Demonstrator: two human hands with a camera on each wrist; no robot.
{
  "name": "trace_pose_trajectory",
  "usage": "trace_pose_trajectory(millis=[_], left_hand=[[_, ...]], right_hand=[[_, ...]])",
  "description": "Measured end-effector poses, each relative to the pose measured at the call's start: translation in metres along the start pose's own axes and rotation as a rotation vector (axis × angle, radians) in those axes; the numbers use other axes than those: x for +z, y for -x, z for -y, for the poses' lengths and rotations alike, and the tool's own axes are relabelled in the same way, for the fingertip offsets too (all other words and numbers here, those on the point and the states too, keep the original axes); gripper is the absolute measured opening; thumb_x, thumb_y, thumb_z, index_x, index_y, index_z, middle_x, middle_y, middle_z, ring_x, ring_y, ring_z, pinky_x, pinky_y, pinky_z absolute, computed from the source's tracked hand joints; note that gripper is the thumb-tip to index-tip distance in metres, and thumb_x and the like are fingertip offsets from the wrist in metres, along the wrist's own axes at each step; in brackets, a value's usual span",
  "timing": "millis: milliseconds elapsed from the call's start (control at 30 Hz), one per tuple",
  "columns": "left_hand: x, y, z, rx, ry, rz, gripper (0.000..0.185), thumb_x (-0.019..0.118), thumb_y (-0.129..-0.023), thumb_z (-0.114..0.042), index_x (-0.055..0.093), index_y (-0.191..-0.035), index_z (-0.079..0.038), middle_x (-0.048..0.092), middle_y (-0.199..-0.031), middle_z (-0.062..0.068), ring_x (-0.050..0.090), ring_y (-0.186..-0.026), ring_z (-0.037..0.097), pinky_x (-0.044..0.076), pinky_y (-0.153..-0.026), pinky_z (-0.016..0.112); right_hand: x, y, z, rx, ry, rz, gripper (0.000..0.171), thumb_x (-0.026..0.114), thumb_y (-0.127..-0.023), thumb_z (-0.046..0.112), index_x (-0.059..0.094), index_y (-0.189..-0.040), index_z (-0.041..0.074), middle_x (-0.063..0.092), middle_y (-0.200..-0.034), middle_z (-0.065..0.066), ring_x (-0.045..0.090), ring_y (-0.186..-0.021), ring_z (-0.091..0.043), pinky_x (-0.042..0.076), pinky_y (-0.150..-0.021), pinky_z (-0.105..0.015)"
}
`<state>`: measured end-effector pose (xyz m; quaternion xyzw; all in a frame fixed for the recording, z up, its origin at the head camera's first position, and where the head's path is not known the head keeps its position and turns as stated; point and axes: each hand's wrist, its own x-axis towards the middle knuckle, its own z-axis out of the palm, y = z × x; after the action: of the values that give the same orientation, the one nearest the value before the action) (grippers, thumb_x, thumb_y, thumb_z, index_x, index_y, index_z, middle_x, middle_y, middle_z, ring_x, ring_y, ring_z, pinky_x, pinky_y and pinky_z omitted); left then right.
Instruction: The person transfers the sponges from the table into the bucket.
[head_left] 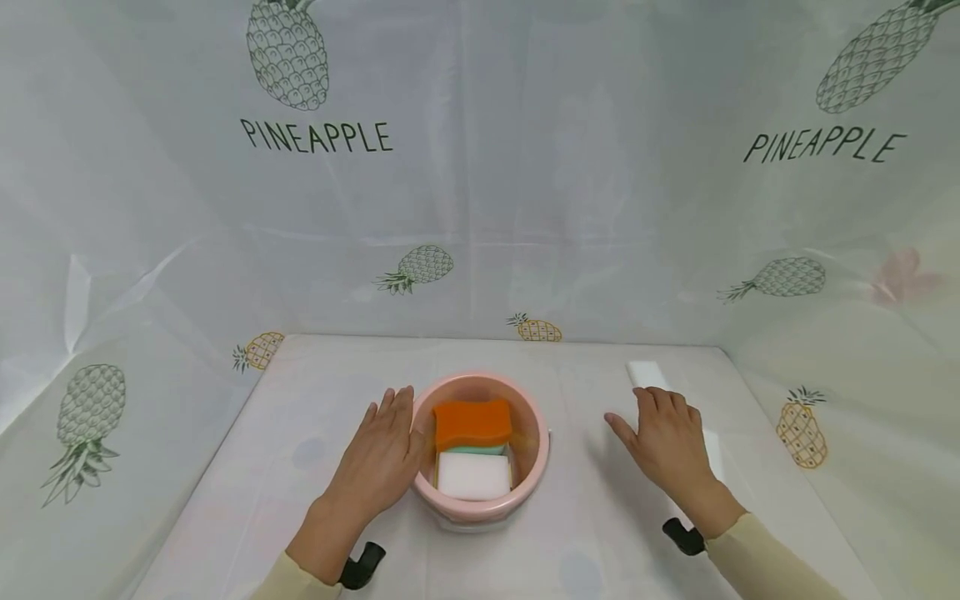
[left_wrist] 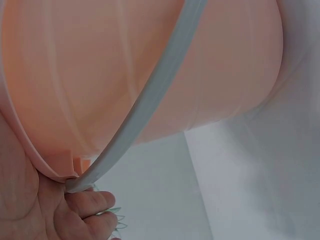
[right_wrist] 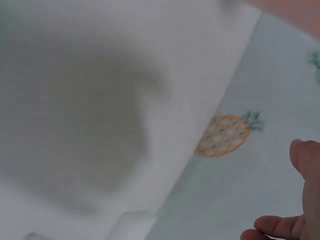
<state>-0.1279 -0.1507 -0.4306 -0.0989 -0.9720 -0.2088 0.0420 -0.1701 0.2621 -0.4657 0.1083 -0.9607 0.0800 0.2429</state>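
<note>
Pink bucket, grey handle wrist-only

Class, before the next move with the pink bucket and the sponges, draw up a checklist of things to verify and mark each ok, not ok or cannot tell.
1. Pink bucket upright on the table: ok.
2. Left hand steadying the bucket's side: ok.
3. Orange sponge and white sponge inside the bucket: ok.
4. Right hand empty, fingers relaxed: ok.
5. White block beyond the right hand within reach: ok, likely.
6. Bucket handle folded down against the wall: ok.
</note>
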Motion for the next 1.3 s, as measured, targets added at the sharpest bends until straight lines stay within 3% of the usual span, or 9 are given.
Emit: trace_pose_trajectory(millis=[233, 400, 567, 833, 1000, 1300], left_hand=[[-0.001, 0.0, 0.0, 0.017, 0.009, -0.004, 0.062, 0.043, -0.113, -0.028, 0.032, -0.161, 0.008, 0.038, -0.166, 0.024, 0.029, -0.158, 0.042, 0.019, -0.13, 0.059], [-0.002, 0.0, -0.001, 0.011, 0.01, -0.005, 0.062, 0.043, -0.113, -0.029, 0.032, -0.161, 0.009, 0.039, -0.166, 0.024, 0.03, -0.158, 0.042, 0.02, -0.13, 0.059], [-0.003, 0.001, -0.001, 0.005, 0.013, 0.0, 0.062, 0.043, -0.113, -0.03, 0.032, -0.161, 0.008, 0.038, -0.166, 0.024, 0.029, -0.159, 0.041, 0.019, -0.13, 0.058], [-0.001, 0.0, -0.001, 0.004, 0.0, 0.005, 0.063, 0.042, -0.113, -0.031, 0.032, -0.161, 0.009, 0.039, -0.166, 0.024, 0.029, -0.159, 0.041, 0.019, -0.131, 0.057], [-0.001, 0.0, -0.001, 0.0, -0.002, 0.002, 0.063, 0.043, -0.113, -0.031, 0.033, -0.161, 0.008, 0.039, -0.166, 0.024, 0.03, -0.159, 0.041, 0.019, -0.131, 0.058], [0.0, 0.0, -0.001, 0.0, 0.014, -0.004, 0.062, 0.043, -0.113, -0.031, 0.033, -0.161, 0.008, 0.039, -0.166, 0.023, 0.03, -0.159, 0.041, 0.02, -0.13, 0.058]], right_hand=[[0.006, 0.034, -0.045, 0.088, 0.091, 0.046, 0.066, 0.081, -0.088, 0.044, 0.062, -0.111, -0.014, 0.066, -0.111, -0.037, 0.061, -0.101, -0.057, 0.05, -0.071, -0.067], [0.007, 0.051, -0.066, 0.203, 0.13, 0.16, 0.067, 0.08, -0.087, 0.051, 0.051, -0.088, -0.009, 0.057, -0.081, -0.028, 0.056, -0.078, -0.048, 0.041, -0.053, -0.054], [0.007, 0.059, -0.079, 0.331, 0.126, 0.306, 0.07, 0.073, -0.092, 0.055, 0.047, -0.087, -0.01, 0.051, -0.077, -0.025, 0.053, -0.079, -0.047, 0.042, -0.058, -0.06], [0.008, 0.066, -0.093, 0.386, 0.158, 0.394, 0.084, 0.06, -0.096, 0.068, 0.05, -0.087, -0.015, 0.055, -0.079, -0.029, 0.053, -0.079, -0.048, 0.043, -0.065, -0.071], [0.009, 0.065, -0.098, 0.4, 0.163, 0.408, 0.091, 0.055, -0.095, 0.075, 0.052, -0.087, -0.016, 0.054, -0.077, -0.03, 0.053, -0.079, -0.048, 0.043, -0.067, -0.07], [0.018, 0.064, -0.1, 0.433, 0.101, 0.304, 0.062, 0.066, -0.093, 0.044, 0.045, -0.08, -0.013, 0.049, -0.072, -0.029, 0.052, -0.071, -0.045, 0.041, -0.056, -0.057]])
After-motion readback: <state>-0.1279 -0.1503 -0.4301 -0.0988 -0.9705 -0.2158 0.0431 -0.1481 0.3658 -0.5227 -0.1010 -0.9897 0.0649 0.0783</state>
